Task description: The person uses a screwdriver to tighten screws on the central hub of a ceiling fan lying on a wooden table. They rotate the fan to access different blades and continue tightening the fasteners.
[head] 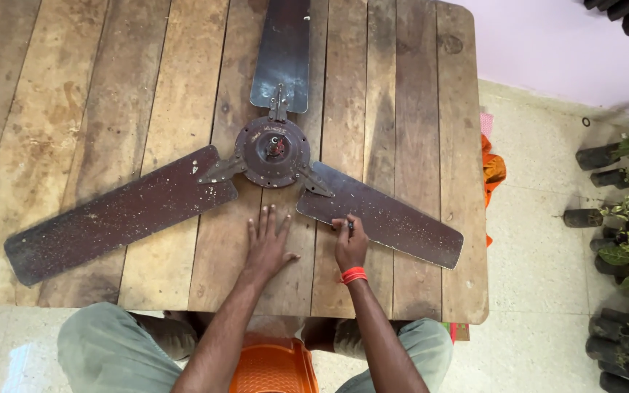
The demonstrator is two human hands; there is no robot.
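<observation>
An old rusty ceiling fan lies flat on a wooden plank table point(416, 109). Its round motor hub point(273, 151) sits mid-table with three dark, speckled blades: one pointing away point(282, 54), one to the lower left point(118, 218), one to the lower right point(387, 218). My left hand point(267, 247) rests flat on the planks just below the hub, fingers spread, holding nothing. My right hand point(349, 244) touches the near edge of the lower-right blade, pinching a small dark tool whose kind I cannot tell. A red band circles that wrist.
An orange plastic stool point(274, 367) shows between my knees below the table edge. An orange cloth point(493, 171) hangs off the table's right side. Several small potted plants point(624, 218) stand on the tiled floor at right.
</observation>
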